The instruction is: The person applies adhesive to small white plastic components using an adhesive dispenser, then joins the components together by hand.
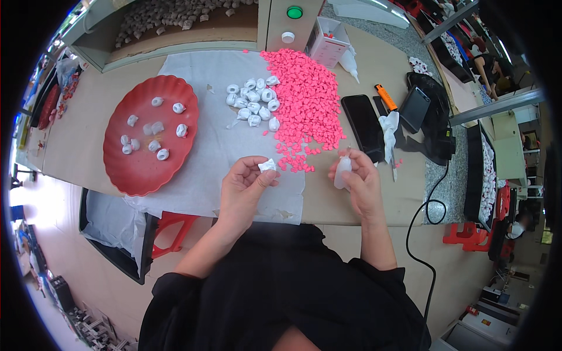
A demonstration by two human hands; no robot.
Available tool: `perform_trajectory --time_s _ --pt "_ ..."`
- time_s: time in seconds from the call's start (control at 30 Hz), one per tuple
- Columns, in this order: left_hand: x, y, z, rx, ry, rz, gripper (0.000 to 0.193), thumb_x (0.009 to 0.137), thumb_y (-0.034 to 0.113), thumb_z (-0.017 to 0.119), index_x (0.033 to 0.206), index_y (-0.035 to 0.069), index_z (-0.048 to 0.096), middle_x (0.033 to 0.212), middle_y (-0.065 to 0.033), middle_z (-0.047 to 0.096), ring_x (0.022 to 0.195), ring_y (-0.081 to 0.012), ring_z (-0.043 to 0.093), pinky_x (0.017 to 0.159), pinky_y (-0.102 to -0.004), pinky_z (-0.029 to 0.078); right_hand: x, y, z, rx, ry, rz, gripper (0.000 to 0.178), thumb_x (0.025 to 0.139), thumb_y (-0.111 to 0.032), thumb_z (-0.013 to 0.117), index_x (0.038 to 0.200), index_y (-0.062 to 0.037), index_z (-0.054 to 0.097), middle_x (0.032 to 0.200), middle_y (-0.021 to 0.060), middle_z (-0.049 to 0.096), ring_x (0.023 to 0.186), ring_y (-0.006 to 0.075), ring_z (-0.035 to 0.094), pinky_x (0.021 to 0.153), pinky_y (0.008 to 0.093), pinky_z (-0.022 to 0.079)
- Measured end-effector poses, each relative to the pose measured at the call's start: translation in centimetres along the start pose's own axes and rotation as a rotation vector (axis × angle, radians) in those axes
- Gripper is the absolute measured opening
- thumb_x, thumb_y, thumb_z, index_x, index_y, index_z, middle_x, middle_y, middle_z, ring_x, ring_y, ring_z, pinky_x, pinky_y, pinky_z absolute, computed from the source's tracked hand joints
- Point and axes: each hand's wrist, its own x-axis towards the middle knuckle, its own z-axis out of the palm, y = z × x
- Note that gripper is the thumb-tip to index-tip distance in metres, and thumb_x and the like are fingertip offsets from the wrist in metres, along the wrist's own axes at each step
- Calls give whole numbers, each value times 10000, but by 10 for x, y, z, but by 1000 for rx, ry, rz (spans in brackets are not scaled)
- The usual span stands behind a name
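White paper (216, 143) partly covers the worktop (328, 205). White piece (267, 165): pinched in the left hand (243, 182). Right of it, apart, squeeze bottle (343, 171): gripped by the right hand (365, 186), tip far. Pink pieces (307, 105) extend far from between.

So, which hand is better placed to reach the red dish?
Probably the left hand: it is nearer the dish and holds a white piece. The right hand is farther across, holding a bottle.

1 gripped white piece (267, 165) left of 1 gripped, upright translucent bottle (343, 173)
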Motion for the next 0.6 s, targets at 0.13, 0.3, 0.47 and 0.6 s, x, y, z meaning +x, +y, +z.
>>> perform_trajectory --time_s 0.13,0.3,0.47,0.6 --pt "-2 -5 3 21 -25 -1 223 791 25 563 991 -16 474 876 -85 554 786 -156 563 690 -258 463 11 7 -3 -589 2 -62 246 679 -17 596 920 -45 558 847 74 589 745 156 560 649 266 435" --pt "-3 -5 4 64 -62 -39 226 786 16 564 988 -20 470 866 -83 551 764 -145 558 671 -245 458 30 2 7 -1140 -250 -573 147 637 -64 648 783 -69 630 712 65 570 709 223 543 628 303 431" --pt "-3 -5 3 58 -71 -69 235 777 -5 571 991 -14 476 864 -54 562 724 -89 544 652 -215 453 30 2 3 -1213 -300 -574 178 606 -64 649 781 -70 615 729 55 580 721 231 546 638 318 434" --pt "-3 -4 5 55 -63 -66 240 779 -8 563 998 -24 467 848 -74 549 737 -133 553 661 -234 455 24 8 2 -1210 -258 -493 156 610 -65 627 764 -79 606 779 55 594 743 241 549 663 337 440"
